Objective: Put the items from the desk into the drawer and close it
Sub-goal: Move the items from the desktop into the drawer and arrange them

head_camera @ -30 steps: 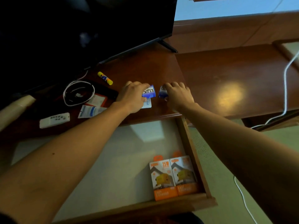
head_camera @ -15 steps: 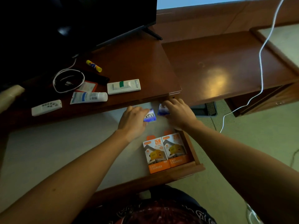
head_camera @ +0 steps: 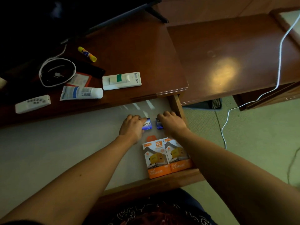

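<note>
Fingers of both our hands are curled down over small blue boxes inside the open drawer (head_camera: 48, 143): our left hand (head_camera: 132, 126) grips a blue box marked LUX (head_camera: 147, 125), our right hand (head_camera: 172, 121) grips a second blue box (head_camera: 159, 125), the two boxes just apart, near the drawer's right back corner. Behind our wrists two orange charger boxes (head_camera: 165, 157) lie side by side, touching, against the drawer's front rail.

We judge the step in hand to be setting these two boxes on the drawer floor; whether they already rest on it we cannot tell. Next we need to let go, lift clear, and reach back to the desk (head_camera: 138, 51), where much is left: a white labelled case (head_camera: 121, 80), a white tube (head_camera: 81, 93), a white remote (head_camera: 32, 103), a yellow-and-blue stick (head_camera: 87, 54), a coiled white cable (head_camera: 56, 72) and a red-edged sachet (head_camera: 79, 79).

The desk is dark polished wood under a black screen (head_camera: 65, 13). A second wooden top (head_camera: 227, 59) adjoins on the right, a white cord (head_camera: 279, 62) trailing over it to the greenish carpet (head_camera: 251, 135).
</note>
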Motion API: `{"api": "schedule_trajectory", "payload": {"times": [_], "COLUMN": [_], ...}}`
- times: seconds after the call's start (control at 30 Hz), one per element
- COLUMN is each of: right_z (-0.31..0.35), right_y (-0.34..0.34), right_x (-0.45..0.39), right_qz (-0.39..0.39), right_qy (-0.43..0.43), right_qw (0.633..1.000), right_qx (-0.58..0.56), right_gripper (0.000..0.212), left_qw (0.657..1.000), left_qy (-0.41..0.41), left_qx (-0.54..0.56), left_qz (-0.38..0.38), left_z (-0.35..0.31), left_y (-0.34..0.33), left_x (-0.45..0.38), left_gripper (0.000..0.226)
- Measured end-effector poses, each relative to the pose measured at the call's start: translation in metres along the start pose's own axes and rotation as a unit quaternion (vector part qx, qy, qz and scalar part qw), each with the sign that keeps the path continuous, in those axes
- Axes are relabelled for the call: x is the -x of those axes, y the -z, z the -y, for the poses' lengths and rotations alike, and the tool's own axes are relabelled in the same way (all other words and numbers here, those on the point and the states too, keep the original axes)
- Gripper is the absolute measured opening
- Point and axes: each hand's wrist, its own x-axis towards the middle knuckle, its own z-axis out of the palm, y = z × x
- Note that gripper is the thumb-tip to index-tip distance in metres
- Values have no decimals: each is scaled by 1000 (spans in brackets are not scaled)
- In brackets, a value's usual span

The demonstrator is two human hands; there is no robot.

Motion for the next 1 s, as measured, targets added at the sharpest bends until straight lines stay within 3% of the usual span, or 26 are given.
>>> {"api": "schedule_trajectory", "payload": {"times": [0.27, 0.4, 0.57, 1.0], "right_z": [-3, -1, 2, -2], "right_y": [4, 6, 2, 2], "right_x": [-14, -15, -11, -16], "right_qz": [40, 10, 13, 33], "right_qy": [-21, -21, -24, -21], "right_qw": [999, 999, 1000, 999], "right_qx": [-30, -34, -5, -8], "right_gripper": [57, 43, 40, 37], "left_qw": [995, 984, 967, 973], "left_qy": [-13, 76, 120, 94], "left_qx": [99, 157, 223, 211], "left_qz": [20, -27, -7, 21], "left_z": [12, 15, 5, -15], "left_y": [-9, -11, -17, -18], "left_x": [2, 5, 2, -8], "left_gripper": [62, 48, 42, 47]}}
